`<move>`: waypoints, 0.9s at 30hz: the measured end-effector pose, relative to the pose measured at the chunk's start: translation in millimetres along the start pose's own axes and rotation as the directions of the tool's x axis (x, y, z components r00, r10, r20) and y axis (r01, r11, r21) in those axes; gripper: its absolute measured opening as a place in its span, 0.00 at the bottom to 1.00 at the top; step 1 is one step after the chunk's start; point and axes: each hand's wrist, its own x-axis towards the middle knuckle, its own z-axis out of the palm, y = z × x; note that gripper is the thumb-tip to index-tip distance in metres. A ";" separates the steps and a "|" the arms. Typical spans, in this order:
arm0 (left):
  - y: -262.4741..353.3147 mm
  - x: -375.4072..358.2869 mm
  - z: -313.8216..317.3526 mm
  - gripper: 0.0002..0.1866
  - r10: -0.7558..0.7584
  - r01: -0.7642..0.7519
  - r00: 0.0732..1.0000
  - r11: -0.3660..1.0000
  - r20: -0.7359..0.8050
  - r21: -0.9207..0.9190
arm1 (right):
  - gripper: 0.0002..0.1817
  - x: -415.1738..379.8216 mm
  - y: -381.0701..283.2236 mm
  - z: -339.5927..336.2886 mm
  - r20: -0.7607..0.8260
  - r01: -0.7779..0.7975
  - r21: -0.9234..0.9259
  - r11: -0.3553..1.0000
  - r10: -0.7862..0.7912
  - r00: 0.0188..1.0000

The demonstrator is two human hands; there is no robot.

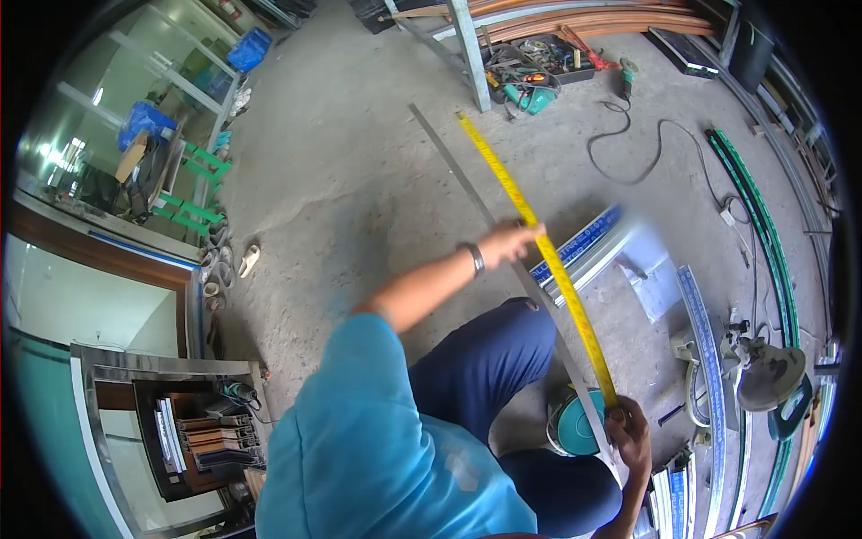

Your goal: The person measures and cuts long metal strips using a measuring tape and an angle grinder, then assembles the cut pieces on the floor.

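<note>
Diagonally, yellow tape (566,281), long axis forward-left.

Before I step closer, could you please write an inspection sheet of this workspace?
Surface: rough grey concrete floor, marked in patches.
Job's things: yellow tape extended alongside a long metal strip.
Clutter: mixed tools in a black tray; a pale sandal.
Grips: right grip holds the tape's nearer end; left grip at its middle, closure unclear.
Cables: a cable loops across the floor.
Surroundings: glass panel at left, green-and-black profiles at right.
</note>
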 end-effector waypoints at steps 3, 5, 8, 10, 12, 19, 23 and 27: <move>-47.7 5.5 37.2 0.14 -0.045 0.045 0.999 0.986 0.006 -0.160 | 0.31 32.7 -8.1 10.7 0.027 0.036 -0.142 0.989 -0.032 0.999; -49.8 18.3 21.0 0.14 -0.072 0.071 0.997 0.990 -0.003 -0.124 | 0.30 33.9 -26.2 14.9 0.029 -0.026 -0.158 0.987 0.031 0.999; -50.2 47.3 -29.7 0.13 -0.004 -0.038 0.973 0.983 -0.229 -0.180 | 0.28 8.7 -5.4 3.6 0.022 -0.179 -0.122 0.976 0.183 0.983; -60.5 81.4 -84.5 0.16 0.007 -0.071 0.896 0.989 -0.444 -0.126 | 0.28 -19.8 33.9 -10.8 -0.006 -0.186 -0.146 0.972 0.187 0.982; -49.6 84.4 -117.1 0.18 0.068 -0.123 0.800 0.991 -0.597 -0.051 | 0.29 -31.6 33.8 -11.5 -0.016 -0.201 -0.116 0.973 0.201 0.979; -55.7 102.8 -137.7 0.17 -0.006 0.039 0.697 0.999 -0.717 0.029 | 0.27 -15.5 8.7 23.2 -0.033 -0.276 -0.057 0.959 0.275 0.961; -57.9 115.5 -144.9 0.19 -0.016 0.105 0.687 0.991 -0.726 0.078 | 0.26 -9.5 15.3 30.4 -0.020 -0.313 -0.044 0.949 0.313 0.950; -64.2 116.0 -146.9 0.20 -0.043 0.150 0.668 0.986 -0.743 0.078 | 0.26 -8.6 17.0 37.6 -0.053 -0.300 -0.087 0.950 0.296 0.954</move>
